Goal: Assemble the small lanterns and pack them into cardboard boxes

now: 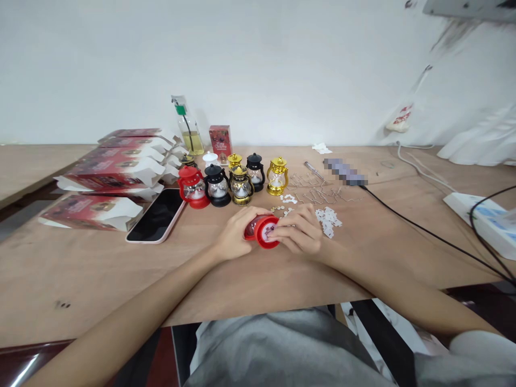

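Note:
My left hand (234, 234) is wrapped round a small red lantern (262, 231) lying on its side, its round base turned toward me. The fingers of my right hand (298, 232) are pinched against that base. Both hands rest on the wooden table (100, 279) near its middle. Just behind them stands a group of small lanterns: a red lantern (192, 186), a black lantern (217, 185), a gold lantern (277, 176) and others. Small white pieces (328, 219) and metal wire hooks (318, 191) lie by my right hand.
A phone (157, 217) in a pink case lies face up at the left, beside stacked red boxes (116, 166). A bottle of yellow liquid (189, 131) stands at the back. A black cable (423, 231) crosses the right side toward a white power strip (484, 220).

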A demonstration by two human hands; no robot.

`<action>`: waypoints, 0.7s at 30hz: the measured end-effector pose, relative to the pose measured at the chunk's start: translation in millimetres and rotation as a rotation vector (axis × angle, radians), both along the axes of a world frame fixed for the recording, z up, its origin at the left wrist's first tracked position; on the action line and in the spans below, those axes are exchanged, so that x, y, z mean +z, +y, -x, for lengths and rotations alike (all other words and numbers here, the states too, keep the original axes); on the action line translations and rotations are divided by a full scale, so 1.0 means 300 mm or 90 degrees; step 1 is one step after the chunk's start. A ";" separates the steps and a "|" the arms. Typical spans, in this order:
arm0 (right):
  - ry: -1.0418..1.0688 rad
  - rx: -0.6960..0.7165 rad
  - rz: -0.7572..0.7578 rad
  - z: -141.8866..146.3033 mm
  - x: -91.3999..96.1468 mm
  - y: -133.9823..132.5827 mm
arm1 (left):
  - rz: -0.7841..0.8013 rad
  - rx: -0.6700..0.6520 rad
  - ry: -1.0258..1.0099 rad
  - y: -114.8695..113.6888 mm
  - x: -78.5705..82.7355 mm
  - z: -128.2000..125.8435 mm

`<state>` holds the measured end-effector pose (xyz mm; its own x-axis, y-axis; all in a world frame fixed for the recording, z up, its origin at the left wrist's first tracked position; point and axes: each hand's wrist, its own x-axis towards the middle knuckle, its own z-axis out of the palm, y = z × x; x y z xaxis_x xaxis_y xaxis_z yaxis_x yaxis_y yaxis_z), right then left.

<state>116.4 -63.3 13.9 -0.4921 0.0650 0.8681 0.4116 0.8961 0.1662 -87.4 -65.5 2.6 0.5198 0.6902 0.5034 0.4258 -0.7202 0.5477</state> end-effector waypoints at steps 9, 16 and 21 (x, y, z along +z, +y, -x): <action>-0.024 0.002 -0.042 -0.010 0.001 0.000 | 0.005 0.003 -0.006 -0.001 0.002 0.000; 0.077 -0.025 0.114 -0.037 -0.002 0.027 | 0.009 0.014 -0.008 -0.004 0.008 -0.001; 0.129 -0.179 0.366 -0.082 -0.002 0.124 | 0.001 0.004 -0.011 -0.003 0.010 0.003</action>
<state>141.1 -26.2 13.4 -0.2195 0.6469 0.7303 0.6152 0.6727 -0.4110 -88.3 -66.4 5.7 0.5069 0.6942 0.5110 0.4205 -0.7166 0.5564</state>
